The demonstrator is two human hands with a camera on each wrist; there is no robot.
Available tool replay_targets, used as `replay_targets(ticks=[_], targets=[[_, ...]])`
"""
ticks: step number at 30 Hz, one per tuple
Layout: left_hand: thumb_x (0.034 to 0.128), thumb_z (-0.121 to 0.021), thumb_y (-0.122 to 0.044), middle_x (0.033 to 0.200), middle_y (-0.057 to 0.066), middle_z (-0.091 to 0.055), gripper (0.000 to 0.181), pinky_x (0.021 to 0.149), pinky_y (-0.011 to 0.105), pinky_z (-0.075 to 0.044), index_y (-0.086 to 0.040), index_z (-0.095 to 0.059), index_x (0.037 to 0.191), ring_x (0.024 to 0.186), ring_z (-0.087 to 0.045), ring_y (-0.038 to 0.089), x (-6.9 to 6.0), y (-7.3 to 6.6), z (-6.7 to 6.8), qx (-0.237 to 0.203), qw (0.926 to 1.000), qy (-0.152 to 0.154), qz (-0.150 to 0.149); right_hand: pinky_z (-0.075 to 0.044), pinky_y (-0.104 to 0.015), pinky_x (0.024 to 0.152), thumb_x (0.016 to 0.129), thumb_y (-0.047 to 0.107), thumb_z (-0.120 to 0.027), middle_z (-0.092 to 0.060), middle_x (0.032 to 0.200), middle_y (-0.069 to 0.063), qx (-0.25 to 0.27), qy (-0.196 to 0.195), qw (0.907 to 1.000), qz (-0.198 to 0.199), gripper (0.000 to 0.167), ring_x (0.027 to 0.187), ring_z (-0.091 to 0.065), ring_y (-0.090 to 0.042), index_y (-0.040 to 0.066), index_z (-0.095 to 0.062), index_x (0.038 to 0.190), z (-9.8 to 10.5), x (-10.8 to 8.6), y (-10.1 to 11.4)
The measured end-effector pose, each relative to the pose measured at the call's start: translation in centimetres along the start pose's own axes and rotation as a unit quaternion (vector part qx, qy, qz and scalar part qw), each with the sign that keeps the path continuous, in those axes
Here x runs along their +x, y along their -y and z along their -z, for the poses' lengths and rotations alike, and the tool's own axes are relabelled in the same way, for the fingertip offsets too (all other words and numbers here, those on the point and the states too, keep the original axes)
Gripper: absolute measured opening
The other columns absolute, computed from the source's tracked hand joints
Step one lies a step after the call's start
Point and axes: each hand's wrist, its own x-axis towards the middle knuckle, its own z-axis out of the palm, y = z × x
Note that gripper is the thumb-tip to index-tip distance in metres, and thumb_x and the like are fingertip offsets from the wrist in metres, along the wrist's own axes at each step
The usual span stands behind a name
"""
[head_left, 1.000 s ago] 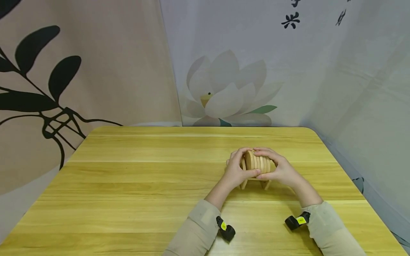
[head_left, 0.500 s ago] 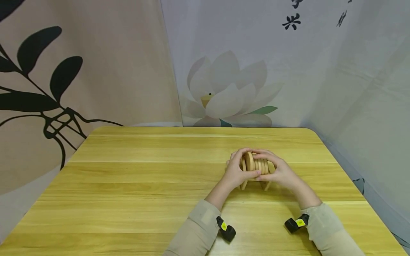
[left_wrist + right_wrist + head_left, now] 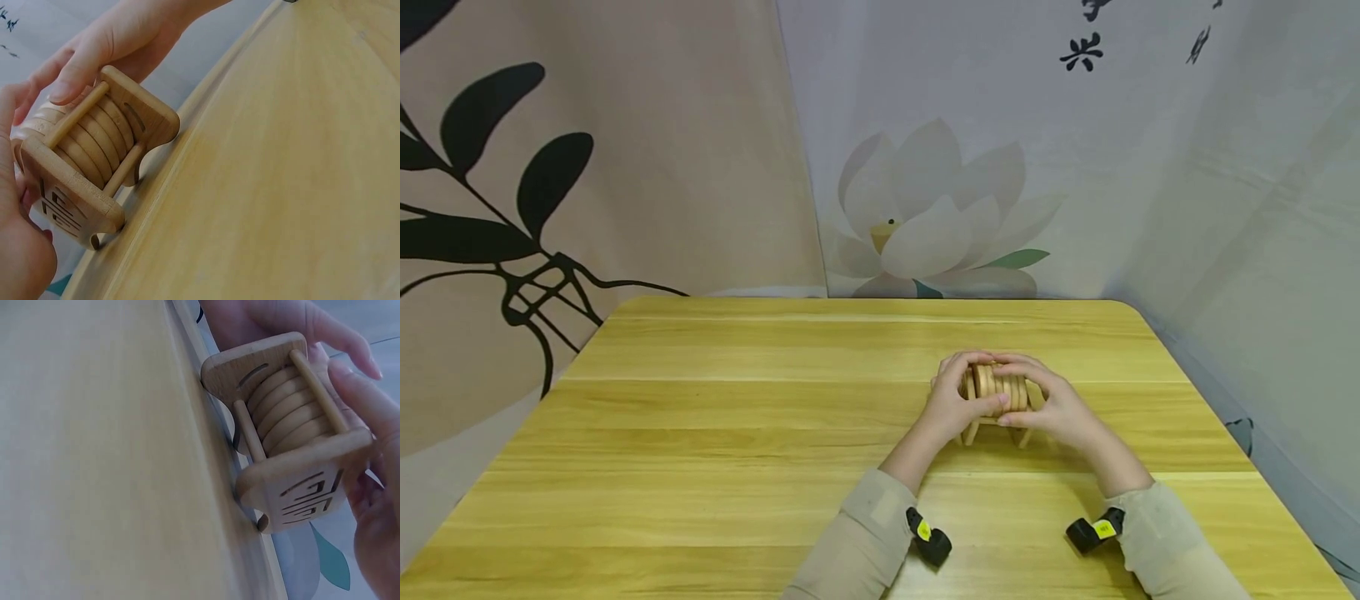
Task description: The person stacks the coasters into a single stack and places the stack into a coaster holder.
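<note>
A stack of round wooden coasters (image 3: 1004, 392) lies on edge in a wooden coaster holder (image 3: 972, 432), which stands on the table. The holder has slotted end panels (image 3: 69, 209) and round rods (image 3: 319, 390). My left hand (image 3: 953, 400) curls around the coasters from the left, thumb on the near side and fingers over the top. From the right, my right hand (image 3: 1054, 400) holds the stack the same way. Both hands' fingertips nearly meet over the top. The coasters' far side is hidden in the head view.
The wooden table (image 3: 715, 467) stretches out around the holder, its back edge beyond the hands. Behind it hangs a printed curtain (image 3: 940, 217). A black wrist camera (image 3: 931, 540) sits at the left cuff, another black camera (image 3: 1093, 529) at the right.
The coasters have sunk slightly lower into the holder and now stand more evenly in line. Both hands have come down a little with them. The holder has stayed in place.
</note>
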Motion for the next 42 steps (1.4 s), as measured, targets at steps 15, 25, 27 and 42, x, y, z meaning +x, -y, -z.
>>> replay_targets(ticks=[15,25,27,42], targets=[[0.0803,-0.076,-0.039,0.132,-0.020,-0.043,0.053,0.100,0.054,-0.024,-0.034,-0.054,0.128,0.129,-0.028,0.011,-0.1,0.0,0.1,0.015,0.9998,0.003,-0.013,-0.023,-0.065,0.100,0.070,-0.006,-0.080,-0.044,0.138,-0.024,-0.006,-0.006,0.9999,-0.012,0.058,0.130,-0.036,-0.031,-0.003,-0.058,0.123,-0.1,-0.4,0.6],[0.0813,-0.076,-0.038,0.137,-0.014,-0.039,0.058,0.099,0.062,-0.025,-0.028,-0.052,0.133,0.131,-0.028,0.021,-0.5,-0.7,0.8,0.014,0.9999,-0.005,0.002,-0.023,-0.069,0.097,0.069,-0.008,-0.080,-0.044,0.137,-0.024,-0.019,-0.018,0.9996,-0.007,0.058,0.130,-0.036,-0.027,-0.004,-0.058,0.123,0.2,-0.5,0.9],[0.0813,-0.076,-0.037,0.137,-0.013,-0.039,0.058,0.099,0.062,-0.025,-0.026,-0.052,0.133,0.131,-0.028,0.021,-0.5,-0.8,0.8,0.016,0.9999,-0.006,0.001,-0.023,-0.069,0.097,0.069,-0.008,-0.080,-0.044,0.137,-0.024,-0.017,-0.018,0.9997,-0.007,0.058,0.130,-0.036,-0.033,-0.004,-0.057,0.123,0.3,-0.4,1.0],[0.0813,-0.076,-0.035,0.141,-0.015,-0.039,0.056,0.097,0.066,-0.025,-0.030,-0.053,0.132,0.134,-0.023,0.024,-0.8,-2.2,1.5,0.023,0.9995,-0.003,-0.023,-0.026,-0.069,0.096,0.070,-0.009,-0.079,-0.045,0.137,-0.024,-0.039,-0.033,0.9987,-0.004,0.056,0.129,-0.037,-0.033,-0.004,-0.058,0.121,0.7,-0.4,2.1]])
